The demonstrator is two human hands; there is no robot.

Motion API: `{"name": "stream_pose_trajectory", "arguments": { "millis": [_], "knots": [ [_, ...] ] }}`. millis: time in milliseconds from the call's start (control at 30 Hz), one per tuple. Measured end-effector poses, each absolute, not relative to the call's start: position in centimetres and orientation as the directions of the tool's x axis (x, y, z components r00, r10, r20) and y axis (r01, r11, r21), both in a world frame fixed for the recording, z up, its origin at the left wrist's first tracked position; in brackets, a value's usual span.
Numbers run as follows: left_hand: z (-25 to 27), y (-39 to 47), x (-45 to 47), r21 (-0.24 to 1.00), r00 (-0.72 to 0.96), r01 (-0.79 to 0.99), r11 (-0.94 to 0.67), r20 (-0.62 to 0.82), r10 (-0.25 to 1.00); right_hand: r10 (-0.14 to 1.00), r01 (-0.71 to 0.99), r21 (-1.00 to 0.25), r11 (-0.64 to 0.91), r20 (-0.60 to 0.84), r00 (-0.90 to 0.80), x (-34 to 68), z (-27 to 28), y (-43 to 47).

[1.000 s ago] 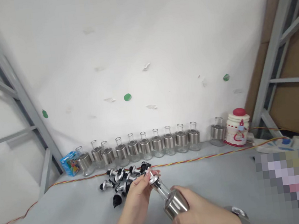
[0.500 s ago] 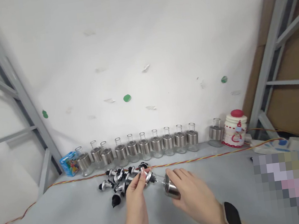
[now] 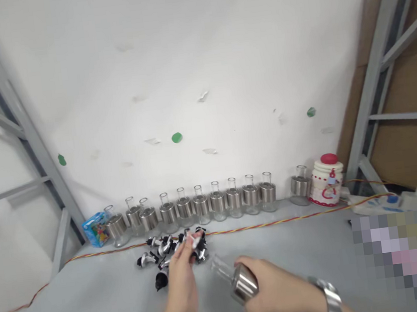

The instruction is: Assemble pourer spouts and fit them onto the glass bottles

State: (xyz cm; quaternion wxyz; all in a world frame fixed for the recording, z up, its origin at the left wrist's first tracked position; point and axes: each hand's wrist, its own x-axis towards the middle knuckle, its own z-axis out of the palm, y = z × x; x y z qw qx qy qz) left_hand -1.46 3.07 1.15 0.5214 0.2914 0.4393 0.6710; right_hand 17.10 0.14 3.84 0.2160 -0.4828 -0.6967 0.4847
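Observation:
My right hand (image 3: 272, 287) is wrapped round a glass bottle with a brushed-steel sleeve (image 3: 244, 282). The bottle is tilted, its clear neck pointing up and left toward my left hand (image 3: 182, 273). Fingers of that left hand are pinched together around a black-and-silver bottle pourer (image 3: 200, 253), blurred and partly covered by the fingers. A gap shows between the pourer and the bottle's mouth. Beside and behind my left hand, several more pourers (image 3: 147, 259) lie in a loose heap on the grey table (image 3: 96, 296).
Along the white wall stands a row of several sleeved bottles (image 3: 201, 205), with one bottle (image 3: 299, 186) apart at right. A blue box (image 3: 95, 230) and a red-lidded jar (image 3: 326, 182) flank the row. A twisted cord (image 3: 257, 226) crosses the table.
The bottle in my right hand has moved down, away from my left hand, and its neck now tilts upward. My left hand has shifted slightly left.

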Motion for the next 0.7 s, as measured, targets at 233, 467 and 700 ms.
{"name": "stream_pose_trajectory", "arguments": {
  "millis": [233,467,700],
  "knots": [
    [0.9,3.8,-2.3,0.875,-0.220,-0.484,0.009,-0.132,0.967,0.952,0.389,-0.870,0.301,0.296,-0.074,18.3,0.9,4.2],
    [1.3,2.2,-0.6,0.803,0.026,-0.592,0.067,-0.064,0.998,0.929,0.299,-0.909,0.291,0.343,0.141,20.8,-1.9,9.2],
    [1.9,1.5,-0.3,0.905,-0.164,-0.421,-0.060,-0.011,0.986,0.722,0.504,-0.720,0.478,0.649,0.242,19.2,1.6,4.4]
  ]
}}
